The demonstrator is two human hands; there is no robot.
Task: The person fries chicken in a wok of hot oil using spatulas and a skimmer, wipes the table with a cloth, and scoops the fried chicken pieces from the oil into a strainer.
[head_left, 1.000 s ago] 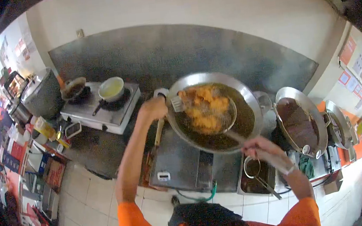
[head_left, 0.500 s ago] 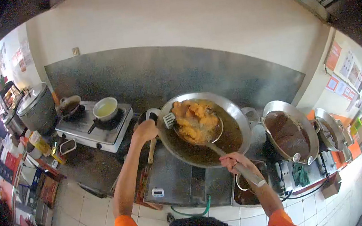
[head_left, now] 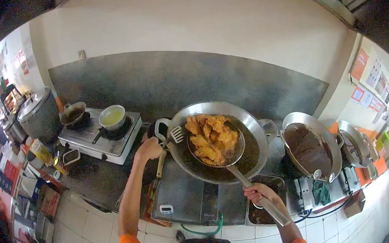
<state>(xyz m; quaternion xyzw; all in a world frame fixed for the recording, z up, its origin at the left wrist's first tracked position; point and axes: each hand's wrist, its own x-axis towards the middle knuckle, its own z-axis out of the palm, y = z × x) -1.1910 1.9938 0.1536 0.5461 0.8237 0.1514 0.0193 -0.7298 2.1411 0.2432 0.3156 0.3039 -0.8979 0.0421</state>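
My left hand (head_left: 149,149) is closed around the handle of a slotted spatula (head_left: 176,134), whose head is over the left rim of a large metal wok (head_left: 261,138). My right hand (head_left: 259,192) grips the long handle of a strainer (head_left: 239,175). Golden-brown fried pieces (head_left: 213,139), which look battered, fill the strainer's round basket. The basket is over the brown oil (head_left: 249,157) in the wok; whether its underside touches the oil I cannot tell.
To the right are a large pan of dark brown liquid (head_left: 306,145) and a smaller pan (head_left: 354,142). At left, a two-burner stove (head_left: 119,148) carries a pale pot (head_left: 112,117) and a small wok (head_left: 73,114). A timer (head_left: 166,209) lies on the near counter edge.
The spatula has moved left, away from the fried pieces to the wok's rim, with my left hand. My right hand has come slightly down and right with the strainer, whose handle is now steeper.
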